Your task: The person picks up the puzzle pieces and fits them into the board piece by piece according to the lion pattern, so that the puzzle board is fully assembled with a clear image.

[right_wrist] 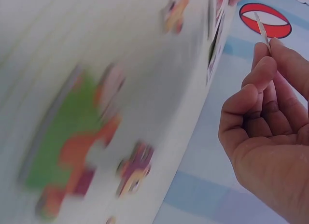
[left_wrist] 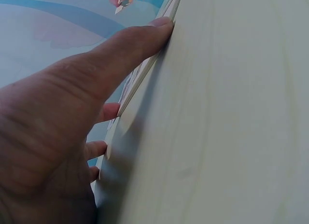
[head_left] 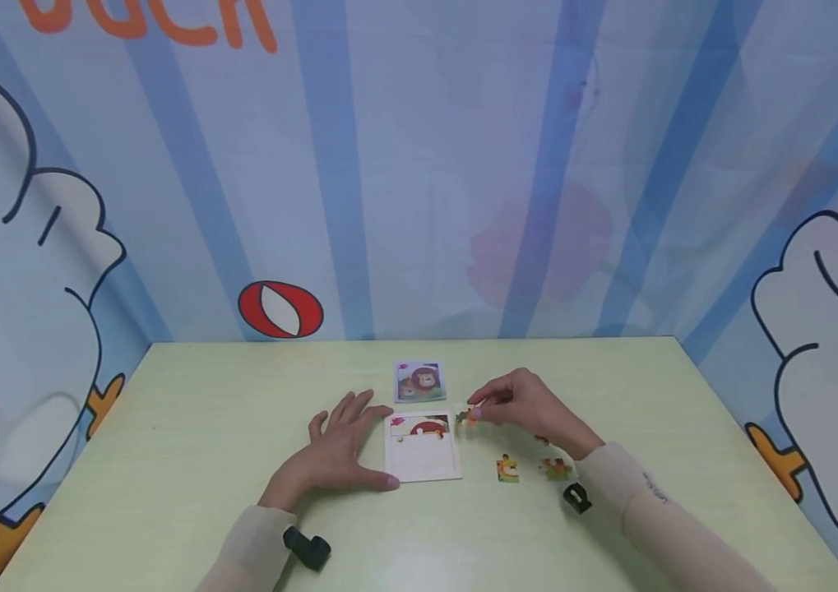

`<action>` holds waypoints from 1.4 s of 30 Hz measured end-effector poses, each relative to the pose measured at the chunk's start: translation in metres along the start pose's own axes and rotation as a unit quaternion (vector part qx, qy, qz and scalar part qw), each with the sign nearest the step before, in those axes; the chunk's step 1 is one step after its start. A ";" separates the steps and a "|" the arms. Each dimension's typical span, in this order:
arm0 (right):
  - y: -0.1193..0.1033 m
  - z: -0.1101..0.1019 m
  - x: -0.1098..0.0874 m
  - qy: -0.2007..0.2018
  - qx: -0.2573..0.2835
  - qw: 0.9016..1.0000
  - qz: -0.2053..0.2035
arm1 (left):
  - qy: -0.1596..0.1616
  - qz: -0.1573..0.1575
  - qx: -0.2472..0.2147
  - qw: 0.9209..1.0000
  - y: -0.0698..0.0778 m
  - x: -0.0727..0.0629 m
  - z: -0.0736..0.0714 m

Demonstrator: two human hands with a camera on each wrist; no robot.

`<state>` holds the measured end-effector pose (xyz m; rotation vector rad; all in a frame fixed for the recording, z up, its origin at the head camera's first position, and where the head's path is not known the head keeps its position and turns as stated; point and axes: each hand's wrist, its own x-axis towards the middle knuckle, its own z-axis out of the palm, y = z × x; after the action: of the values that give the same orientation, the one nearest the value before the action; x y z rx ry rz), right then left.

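Note:
A square white puzzle tray [head_left: 424,462] lies on the table, its top strip filled with pieces of a lion picture. My left hand [head_left: 337,457] is spread at the tray's left side, thumb at the lower left corner and index finger by the upper left one. In the left wrist view, the thumb [left_wrist: 140,38] rests along the tray's edge. My right hand [head_left: 525,409] pinches a puzzle piece [head_left: 465,417] between thumb and fingers, just off the tray's upper right. That piece shows edge-on in the right wrist view.
Beyond the tray lies a picture card [head_left: 419,382] with lions. Loose puzzle pieces are on the table to the right, including a yellowish one [head_left: 507,469] and a green-and-orange one [head_left: 556,469]. A printed curtain [head_left: 426,164] hangs behind the table's far edge.

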<state>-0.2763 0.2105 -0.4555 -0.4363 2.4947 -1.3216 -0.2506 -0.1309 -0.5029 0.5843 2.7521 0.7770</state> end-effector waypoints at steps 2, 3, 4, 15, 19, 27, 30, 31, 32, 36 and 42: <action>-0.004 0.005 0.004 -0.007 0.010 1.000 -0.010 | 0.000 -0.001 0.001 1.000 0.000 0.000 0.000; -0.005 0.008 0.005 -0.012 0.014 1.000 -0.013 | -0.001 -0.001 0.002 1.000 0.000 0.000 0.000; -0.007 0.011 0.007 -0.016 0.017 1.000 -0.016 | -0.001 -0.002 0.003 1.000 0.000 0.000 0.000; -0.028 0.041 0.022 -0.042 0.034 0.998 -0.014 | -0.006 -0.007 0.009 1.000 0.000 0.001 0.000; -0.030 0.050 0.028 -0.051 0.043 0.998 -0.006 | -0.004 -0.005 0.009 1.000 0.000 0.001 0.001; -0.037 0.063 0.035 -0.053 0.043 0.998 0.003 | -0.002 -0.001 0.009 1.000 -0.001 0.001 0.000; -0.039 0.067 0.037 -0.052 0.040 0.998 0.014 | -0.001 -0.001 0.007 1.000 -0.001 0.001 0.000; -0.039 0.068 0.038 -0.051 0.037 0.998 0.017 | -0.001 -0.001 0.006 1.000 -0.001 0.001 0.000; -0.039 0.069 0.039 -0.050 0.035 0.998 0.018 | -0.001 -0.001 0.006 1.000 -0.001 0.001 0.000; -0.038 0.074 0.042 -0.047 0.036 0.998 0.032 | -0.001 -0.001 0.005 1.000 -0.001 0.000 0.000; -0.036 0.078 0.046 -0.041 0.039 0.998 0.036 | -0.001 0.000 0.006 1.000 -0.002 0.001 0.000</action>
<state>-0.2833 0.1147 -0.4722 -0.3722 2.3598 -1.3406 -0.2520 -0.1317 -0.5043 0.5866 2.7569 0.7613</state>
